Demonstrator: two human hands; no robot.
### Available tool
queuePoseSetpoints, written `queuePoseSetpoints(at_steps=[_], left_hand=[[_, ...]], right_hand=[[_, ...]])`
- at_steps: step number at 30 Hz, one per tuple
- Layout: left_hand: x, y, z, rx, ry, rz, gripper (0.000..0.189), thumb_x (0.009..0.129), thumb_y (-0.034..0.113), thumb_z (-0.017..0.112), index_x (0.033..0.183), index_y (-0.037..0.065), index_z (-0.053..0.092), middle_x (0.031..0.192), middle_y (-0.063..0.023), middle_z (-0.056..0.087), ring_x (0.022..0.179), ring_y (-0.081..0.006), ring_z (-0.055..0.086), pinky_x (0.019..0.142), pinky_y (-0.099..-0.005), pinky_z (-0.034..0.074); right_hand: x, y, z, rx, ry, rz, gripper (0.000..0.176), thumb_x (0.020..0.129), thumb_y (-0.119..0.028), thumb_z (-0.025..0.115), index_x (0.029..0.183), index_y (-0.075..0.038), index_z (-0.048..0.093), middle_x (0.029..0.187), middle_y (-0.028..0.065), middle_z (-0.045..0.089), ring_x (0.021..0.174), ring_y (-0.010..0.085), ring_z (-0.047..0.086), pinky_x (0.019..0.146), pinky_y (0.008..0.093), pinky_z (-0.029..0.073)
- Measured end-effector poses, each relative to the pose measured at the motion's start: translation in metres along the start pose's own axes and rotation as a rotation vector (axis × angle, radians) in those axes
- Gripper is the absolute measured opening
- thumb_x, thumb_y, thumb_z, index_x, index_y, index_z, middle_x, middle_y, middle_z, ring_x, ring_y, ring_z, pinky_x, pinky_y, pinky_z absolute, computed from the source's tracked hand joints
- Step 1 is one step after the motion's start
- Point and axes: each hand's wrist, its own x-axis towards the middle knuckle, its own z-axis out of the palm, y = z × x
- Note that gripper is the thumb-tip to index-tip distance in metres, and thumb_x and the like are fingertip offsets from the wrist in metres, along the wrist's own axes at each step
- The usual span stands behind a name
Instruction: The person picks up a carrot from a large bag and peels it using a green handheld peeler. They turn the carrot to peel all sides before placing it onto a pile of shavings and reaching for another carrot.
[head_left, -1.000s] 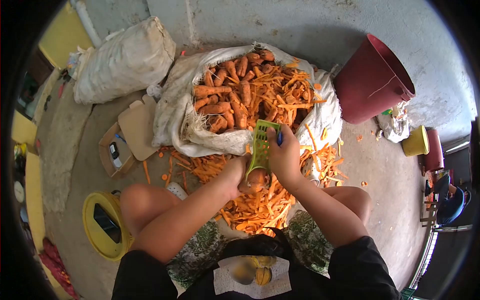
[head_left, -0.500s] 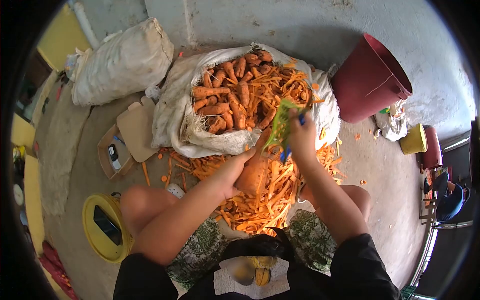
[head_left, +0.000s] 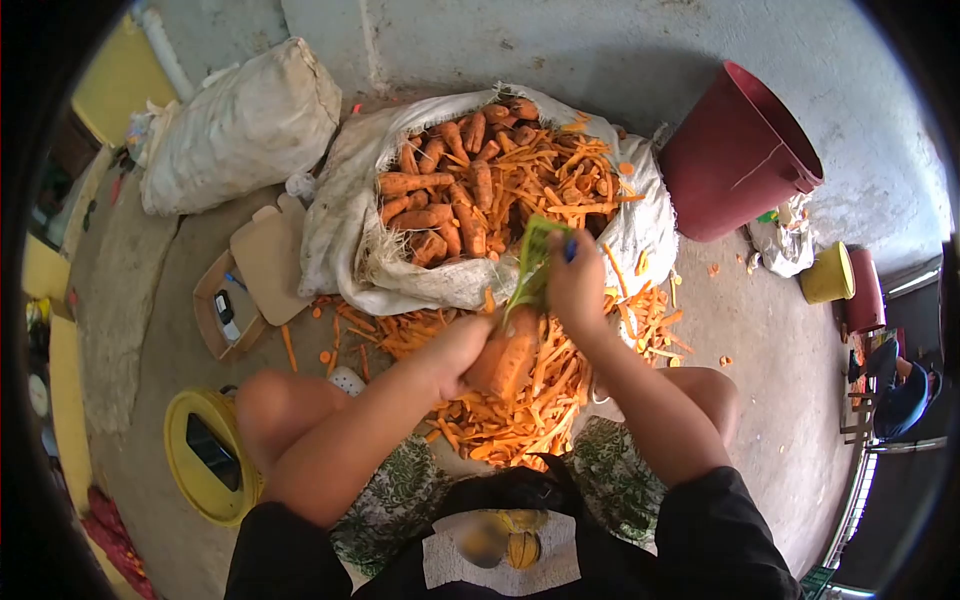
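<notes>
My left hand (head_left: 460, 352) is closed around a thick orange carrot (head_left: 506, 364), which points away from me with its side partly peeled. In my right hand (head_left: 578, 285) is a green peeler (head_left: 533, 262) with a bit of blue by the fingers; its lower end lies at the far tip of the carrot. Orange peelings (head_left: 500, 430) are heaped on the floor beneath both hands. Just beyond them, an open white woven sack (head_left: 335, 235) holds unpeeled carrots (head_left: 412, 183) on the left and loose orange strips (head_left: 570, 165) on the right.
A full white sack (head_left: 245, 125) leans at the back left, near an open cardboard box (head_left: 225, 335). Beside my left knee stands a yellow bucket (head_left: 185, 490) with a phone (head_left: 213, 450) on top. A tall red bin (head_left: 725, 165) and a smaller yellow bucket (head_left: 828, 275) are at right.
My right hand and the peeler have moved left and slightly toward me, onto the carrot's far end. The left hand keeps its hold on the carrot. More orange strips show along the sack's right rim.
</notes>
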Motion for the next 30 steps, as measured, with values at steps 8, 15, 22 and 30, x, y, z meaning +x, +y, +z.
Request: queuePoseSetpoints(at_steps=[8,15,22,30], left_hand=[[-0.027,0.008,0.014,0.125,-0.032,-0.013,0.043,0.091,0.039,0.037,0.109,0.001,0.046,0.090,-0.0132,0.058,0.071,-0.0212,0.060,0.061,-0.0330,0.052],[-0.001,0.006,0.002,-0.072,0.025,-0.011,0.038,0.092,0.035,0.034,0.108,0.002,0.046,0.087,-0.0102,0.057,0.074,-0.0228,0.061,0.057,-0.0399,0.054],[0.004,-0.001,0.001,-0.227,-0.045,0.034,0.034,0.093,0.029,0.029,0.107,0.004,0.046,0.093,-0.0099,0.058,0.079,-0.0206,0.061,0.067,-0.0367,0.053],[-0.011,-0.013,0.012,0.239,-0.136,-0.084,0.040,0.093,0.037,0.032,0.107,0.003,0.048,0.087,-0.0092,0.058,0.076,-0.0153,0.059,0.067,-0.0295,0.049]], right_hand=[[0.067,0.042,-0.040,-0.050,0.322,0.096,0.030,0.088,-0.023,0.047,0.072,0.002,0.046,0.055,0.0116,0.048,0.046,0.0210,0.042,0.048,0.0358,0.036],[-0.008,-0.018,-0.012,0.388,-0.120,0.077,0.024,0.089,-0.023,0.049,0.077,-0.002,0.050,0.057,0.0011,0.047,0.046,0.0080,0.040,0.042,0.0257,0.033],[-0.031,-0.020,-0.001,0.291,-0.144,-0.044,0.024,0.087,-0.019,0.050,0.075,0.002,0.045,0.053,0.0094,0.044,0.047,0.0154,0.042,0.045,0.0331,0.033],[0.045,0.035,-0.019,-0.071,0.209,0.041,0.020,0.084,-0.017,0.051,0.078,0.001,0.048,0.063,0.0201,0.055,0.057,0.0345,0.054,0.053,0.0413,0.040]])
